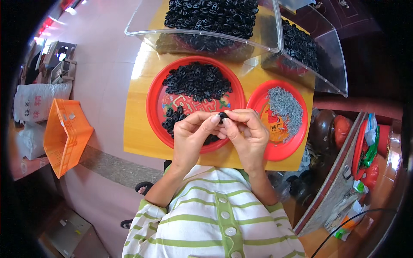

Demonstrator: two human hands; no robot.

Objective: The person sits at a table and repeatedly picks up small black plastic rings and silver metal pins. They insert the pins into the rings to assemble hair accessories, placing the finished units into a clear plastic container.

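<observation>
Fingers (214, 120) on small black part (223, 115)

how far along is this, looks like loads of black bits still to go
Done: possibly the small cluster of black pieces at the big red plate's left edge, though that's unclear. In hand: both hands, left and right, pinch one black piece. Left: the large heap, grey pins, and full clear bins.

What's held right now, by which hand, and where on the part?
A small black plastic piece, pinched at its edges between the fingertips of the left hand and right hand, above the large red plate.
</observation>
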